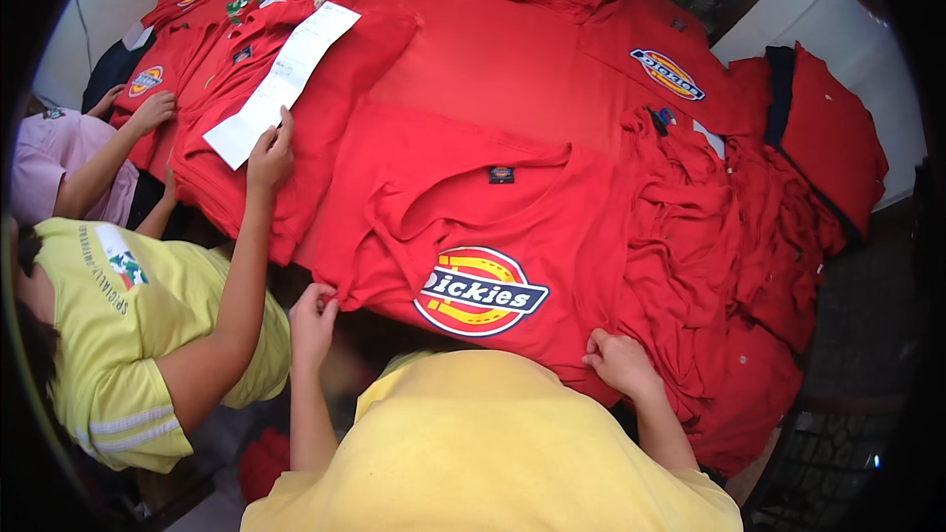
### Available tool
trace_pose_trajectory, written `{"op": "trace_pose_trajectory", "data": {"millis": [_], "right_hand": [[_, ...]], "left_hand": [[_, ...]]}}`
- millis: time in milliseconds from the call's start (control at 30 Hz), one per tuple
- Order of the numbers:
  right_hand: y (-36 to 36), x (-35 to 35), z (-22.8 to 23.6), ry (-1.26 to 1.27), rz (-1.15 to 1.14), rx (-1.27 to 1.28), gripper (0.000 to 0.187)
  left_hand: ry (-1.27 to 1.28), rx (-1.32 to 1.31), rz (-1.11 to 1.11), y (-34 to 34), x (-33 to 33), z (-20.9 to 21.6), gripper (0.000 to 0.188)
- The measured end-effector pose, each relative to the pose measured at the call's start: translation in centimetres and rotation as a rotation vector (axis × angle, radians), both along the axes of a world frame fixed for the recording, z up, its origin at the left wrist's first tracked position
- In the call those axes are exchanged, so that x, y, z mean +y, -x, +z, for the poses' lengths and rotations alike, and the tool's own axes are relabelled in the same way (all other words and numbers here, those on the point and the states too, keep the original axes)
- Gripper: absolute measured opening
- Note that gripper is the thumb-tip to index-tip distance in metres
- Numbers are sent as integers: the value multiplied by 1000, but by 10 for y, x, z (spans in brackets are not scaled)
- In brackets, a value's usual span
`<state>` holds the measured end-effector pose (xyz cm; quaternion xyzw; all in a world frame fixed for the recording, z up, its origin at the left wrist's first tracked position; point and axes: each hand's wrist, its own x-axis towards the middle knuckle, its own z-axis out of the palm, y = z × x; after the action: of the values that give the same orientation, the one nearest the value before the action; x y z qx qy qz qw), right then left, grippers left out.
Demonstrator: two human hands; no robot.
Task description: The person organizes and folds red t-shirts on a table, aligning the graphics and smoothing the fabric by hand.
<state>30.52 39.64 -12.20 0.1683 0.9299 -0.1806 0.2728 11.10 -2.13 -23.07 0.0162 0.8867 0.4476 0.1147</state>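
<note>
Right, one red shirt (458, 207), badge up, is laid at the tabletop's (493, 54) near edge. Its near edge is pinched at two points by the closed fingers of the left hand (312, 323) and right hand (624, 365), presumably so the front stays flat. Leftward, one paper strip (284, 81) is held up by one co-worker's hand (270, 156), likely for reading. Two co-workers (163, 300) seen; the right-side pile (680, 256) can't be counted.

Red shirt (493, 222) spread at table's (493, 64) near edge, both its lower corners pinched: left hand (312, 323), right hand (623, 365). Co-worker's hand (270, 153), left edge, holds white paper (283, 87).
</note>
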Motion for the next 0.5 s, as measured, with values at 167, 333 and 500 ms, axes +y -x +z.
{"op": "trace_pose_trajectory", "data": {"millis": [167, 333, 500], "right_hand": [[19, 12, 41, 759, -592, 530, 9], [17, 14, 67, 664, -281, 182, 21], [-1, 26, 68, 761, -257, 193, 24]], "left_hand": [[-430, 492, 290, 19, 19, 68, 4], [-403, 151, 99, 49, 34, 79, 6], [-680, 377, 71, 62, 39, 140, 17]]}}
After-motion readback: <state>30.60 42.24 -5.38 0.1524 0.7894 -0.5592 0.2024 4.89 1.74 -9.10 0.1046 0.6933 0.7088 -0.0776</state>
